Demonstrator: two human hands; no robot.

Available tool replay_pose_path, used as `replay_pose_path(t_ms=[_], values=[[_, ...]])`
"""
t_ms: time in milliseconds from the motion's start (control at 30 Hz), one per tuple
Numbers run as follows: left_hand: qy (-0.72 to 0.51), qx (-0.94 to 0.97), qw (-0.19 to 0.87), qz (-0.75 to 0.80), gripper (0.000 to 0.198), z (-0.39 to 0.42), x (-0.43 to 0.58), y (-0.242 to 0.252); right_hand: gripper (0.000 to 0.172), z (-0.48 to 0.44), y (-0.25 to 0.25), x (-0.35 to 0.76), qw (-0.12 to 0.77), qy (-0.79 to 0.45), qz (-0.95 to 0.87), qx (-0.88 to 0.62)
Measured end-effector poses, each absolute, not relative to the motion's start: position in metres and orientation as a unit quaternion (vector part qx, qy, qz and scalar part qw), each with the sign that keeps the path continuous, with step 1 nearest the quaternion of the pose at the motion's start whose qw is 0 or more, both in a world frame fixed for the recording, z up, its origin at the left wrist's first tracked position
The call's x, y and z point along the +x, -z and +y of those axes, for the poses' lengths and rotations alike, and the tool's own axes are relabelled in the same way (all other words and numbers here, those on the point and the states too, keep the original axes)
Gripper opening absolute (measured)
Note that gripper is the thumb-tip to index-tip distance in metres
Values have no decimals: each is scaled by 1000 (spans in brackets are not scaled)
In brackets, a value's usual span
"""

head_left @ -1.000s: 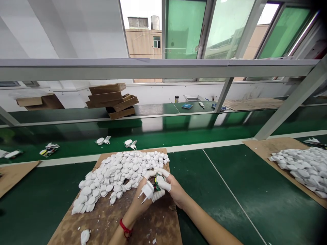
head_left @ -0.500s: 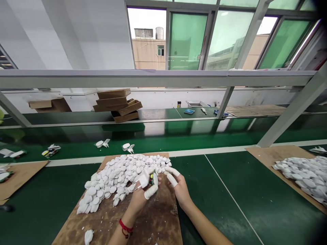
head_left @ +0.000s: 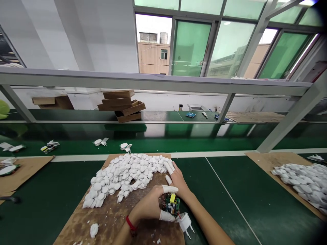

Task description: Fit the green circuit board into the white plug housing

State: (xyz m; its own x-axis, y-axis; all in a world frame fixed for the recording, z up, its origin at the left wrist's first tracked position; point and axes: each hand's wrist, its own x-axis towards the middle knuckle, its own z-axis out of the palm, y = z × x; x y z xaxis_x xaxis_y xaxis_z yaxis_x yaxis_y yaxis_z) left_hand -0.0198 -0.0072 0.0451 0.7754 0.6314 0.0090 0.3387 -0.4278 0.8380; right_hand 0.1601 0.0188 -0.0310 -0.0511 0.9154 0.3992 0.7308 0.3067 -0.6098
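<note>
My left hand (head_left: 151,203), with white covers on its thumb and a finger, grips a small green circuit board (head_left: 169,204) by its edges. Yellow and dark components face up on it. A white two-pin plug (head_left: 185,222) hangs from the board, seemingly by a wire, over the right edge of the brown board. Farther forward, my right hand (head_left: 178,180) lies with stretched fingers against the right end of a heap of small white rounded pieces (head_left: 127,172). Its fingertips also wear white covers. Whether a piece is between them cannot be seen.
The brown board (head_left: 114,224) lies on the green table, with one loose white piece (head_left: 94,230) near its front. Several plug-and-board units (head_left: 125,147) lie on the green strip behind. Another heap (head_left: 304,178) sits at the right. A metal post (head_left: 283,120) slants up there.
My left hand has moved right and toward me and turned, so the circuit board faces up and the plug hangs right. My right hand has moved forward onto the heap's right end.
</note>
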Motion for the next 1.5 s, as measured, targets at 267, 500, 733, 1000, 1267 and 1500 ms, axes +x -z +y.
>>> replay_pose_path(t_ms=[267,500,733,1000,1267,1500], values=[[-210,800,473,303,73,-7,-21,-55,40,64,17,167,347,-89,-728,-585],[-245,798,455,310,63,-2,-21,-49,23,66,10,171,351,-101,-721,-590],[-221,792,464,328,66,-2,-18,-48,18,33,3,173,392,-158,-708,-565],[-210,778,488,335,68,-4,-16,-51,27,3,0,177,480,-423,-605,-474],[-172,804,459,338,61,-1,-17,-47,39,-8,-1,170,553,-617,-420,-371],[-231,716,578,315,63,2,-20,-45,29,-20,-17,171,603,-618,-392,-318]])
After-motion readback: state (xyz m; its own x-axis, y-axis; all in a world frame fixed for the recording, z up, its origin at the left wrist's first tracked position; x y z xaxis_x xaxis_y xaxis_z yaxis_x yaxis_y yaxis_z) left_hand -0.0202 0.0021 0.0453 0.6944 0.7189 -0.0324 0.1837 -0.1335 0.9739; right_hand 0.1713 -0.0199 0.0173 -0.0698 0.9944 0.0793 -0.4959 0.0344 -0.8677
